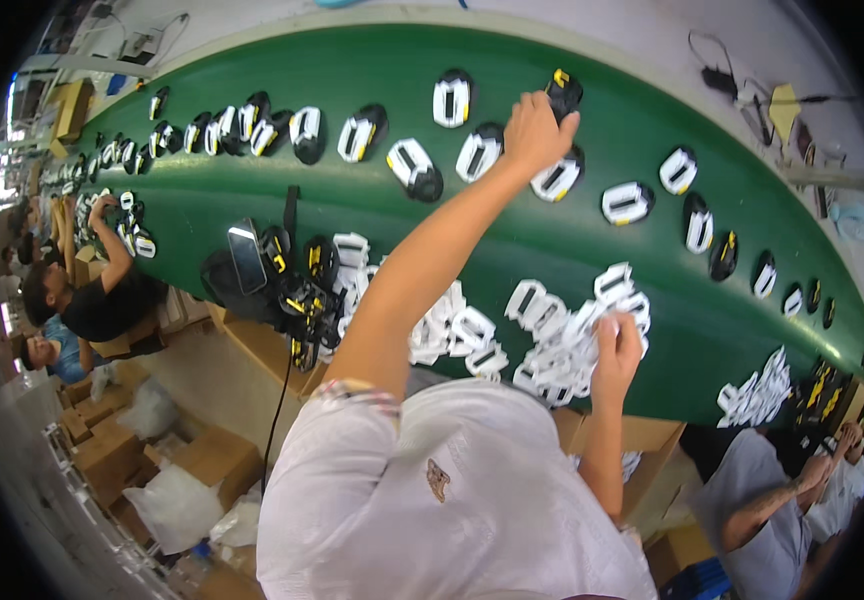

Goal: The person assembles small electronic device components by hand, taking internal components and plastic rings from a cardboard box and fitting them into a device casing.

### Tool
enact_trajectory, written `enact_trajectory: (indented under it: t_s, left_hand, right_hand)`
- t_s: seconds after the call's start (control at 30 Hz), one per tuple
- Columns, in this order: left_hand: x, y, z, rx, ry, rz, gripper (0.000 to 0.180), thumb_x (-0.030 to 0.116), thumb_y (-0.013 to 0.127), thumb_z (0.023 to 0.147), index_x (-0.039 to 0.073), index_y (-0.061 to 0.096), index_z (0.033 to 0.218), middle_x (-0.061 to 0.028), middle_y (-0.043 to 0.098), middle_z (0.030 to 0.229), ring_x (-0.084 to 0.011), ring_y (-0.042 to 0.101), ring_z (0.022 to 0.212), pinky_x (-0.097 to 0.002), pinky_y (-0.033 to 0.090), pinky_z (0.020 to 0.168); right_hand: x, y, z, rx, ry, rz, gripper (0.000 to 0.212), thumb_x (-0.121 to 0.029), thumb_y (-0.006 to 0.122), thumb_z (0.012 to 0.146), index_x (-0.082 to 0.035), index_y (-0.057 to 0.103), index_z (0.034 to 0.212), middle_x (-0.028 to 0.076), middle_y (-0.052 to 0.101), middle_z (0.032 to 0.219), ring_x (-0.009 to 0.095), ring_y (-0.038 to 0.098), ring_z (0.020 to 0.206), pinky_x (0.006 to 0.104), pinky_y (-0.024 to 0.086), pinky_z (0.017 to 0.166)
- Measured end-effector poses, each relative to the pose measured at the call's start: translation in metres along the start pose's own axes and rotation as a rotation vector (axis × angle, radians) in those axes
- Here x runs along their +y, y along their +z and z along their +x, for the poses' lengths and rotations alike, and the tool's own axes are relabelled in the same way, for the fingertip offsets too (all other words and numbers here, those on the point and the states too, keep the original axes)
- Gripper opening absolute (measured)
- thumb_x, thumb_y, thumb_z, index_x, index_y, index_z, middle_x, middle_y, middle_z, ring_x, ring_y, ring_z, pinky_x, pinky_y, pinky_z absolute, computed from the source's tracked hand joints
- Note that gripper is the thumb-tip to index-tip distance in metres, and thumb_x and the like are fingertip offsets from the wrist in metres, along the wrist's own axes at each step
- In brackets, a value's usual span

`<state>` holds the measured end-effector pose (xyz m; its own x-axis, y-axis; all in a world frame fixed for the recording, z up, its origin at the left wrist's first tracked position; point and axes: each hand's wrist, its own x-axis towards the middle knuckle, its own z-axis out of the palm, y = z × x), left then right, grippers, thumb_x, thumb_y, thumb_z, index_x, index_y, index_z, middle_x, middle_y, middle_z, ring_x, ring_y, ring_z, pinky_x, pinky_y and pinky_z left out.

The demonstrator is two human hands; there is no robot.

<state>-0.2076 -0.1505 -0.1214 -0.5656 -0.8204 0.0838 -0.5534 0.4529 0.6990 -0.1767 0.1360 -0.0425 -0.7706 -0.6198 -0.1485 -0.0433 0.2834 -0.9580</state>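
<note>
My left arm stretches across the green conveyor belt (512, 230). At the far side, my left hand (537, 135) closes its thumb and fingers round a black oval part with a yellow piece on it (565, 92). My right hand (619, 350) is nearer to me, fingertips pinched together over a heap of white plastic frames (562, 345); whatever it pinches is hidden among them. Beside the left hand lie black oval parts carrying white frames, such as one white-topped part (479, 152) and another white-topped part (557, 180).
A phone (246, 258) lies on a dark bag by black and yellow parts (304, 305) at the belt's near edge. More white-topped parts line the belt both ways. Co-workers sit at left (102, 295) and right (762, 500). Cardboard boxes (217, 465) stand on the floor.
</note>
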Motion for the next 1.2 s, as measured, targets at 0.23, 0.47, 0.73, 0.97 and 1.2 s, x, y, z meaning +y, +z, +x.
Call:
enact_trajectory:
  t_s: [0.23, 0.47, 0.73, 0.97, 1.2]
  left_hand:
    - [-0.017, 0.063, 0.060, -0.035, -0.080, 0.377, 0.068, 0.038, 0.071, 0.069, -0.003, 0.042, 0.116, -0.0208, 0.042, 0.121, -0.0344, 0.039, 0.117, -0.0442, 0.037, 0.094]
    - [0.008, -0.014, -0.034, -0.102, -0.239, -0.580, 0.056, 0.018, 0.071, 0.072, -0.001, 0.042, 0.116, -0.0146, 0.057, 0.101, -0.0218, 0.058, 0.089, -0.0322, 0.047, 0.076]
    - [0.040, -0.116, -0.193, -0.565, -0.205, -1.404, 0.042, 0.008, 0.057, 0.079, -0.001, 0.043, 0.117, -0.0098, 0.055, 0.109, -0.0151, 0.054, 0.098, -0.0267, 0.044, 0.085]
    - [0.080, -0.139, -0.207, -0.531, -0.214, -1.467, 0.036, 0.017, 0.050, 0.086, -0.003, 0.048, 0.115, -0.0072, 0.056, 0.103, -0.0112, 0.053, 0.094, -0.0234, 0.041, 0.084]
    - [0.104, -0.147, -0.223, -0.502, -0.151, -1.384, 0.029, 0.023, 0.049, 0.092, -0.002, 0.051, 0.106, -0.0044, 0.056, 0.092, -0.0059, 0.051, 0.084, -0.0197, 0.042, 0.074]
  right_hand:
    - [0.008, -0.018, -0.028, -0.055, 0.190, -0.063, 0.016, -0.015, 0.060, 0.083, 0.000, 0.059, 0.078, -0.004, 0.046, 0.064, 0.005, 0.036, 0.059, 0.0211, 0.029, 0.052]
    - [-0.027, -0.013, 0.020, -0.067, 0.022, 0.030, 0.016, -0.010, 0.059, 0.084, 0.003, 0.058, 0.093, 0.001, 0.055, 0.077, 0.005, 0.048, 0.070, 0.0202, 0.038, 0.061]
    - [-0.087, 0.002, 0.013, -0.258, -0.132, 0.270, 0.025, -0.002, 0.058, 0.083, 0.005, 0.057, 0.108, 0.008, 0.060, 0.098, 0.011, 0.055, 0.087, 0.0221, 0.044, 0.077]
    - [-0.105, -0.019, -0.010, -0.150, -0.167, 0.331, 0.027, 0.000, 0.058, 0.083, 0.007, 0.055, 0.109, 0.009, 0.061, 0.100, 0.012, 0.057, 0.089, 0.0229, 0.045, 0.079]
    - [-0.112, -0.018, -0.026, -0.106, -0.249, 0.181, 0.025, -0.002, 0.060, 0.083, 0.005, 0.059, 0.107, 0.007, 0.060, 0.092, 0.008, 0.055, 0.081, 0.0198, 0.044, 0.071]
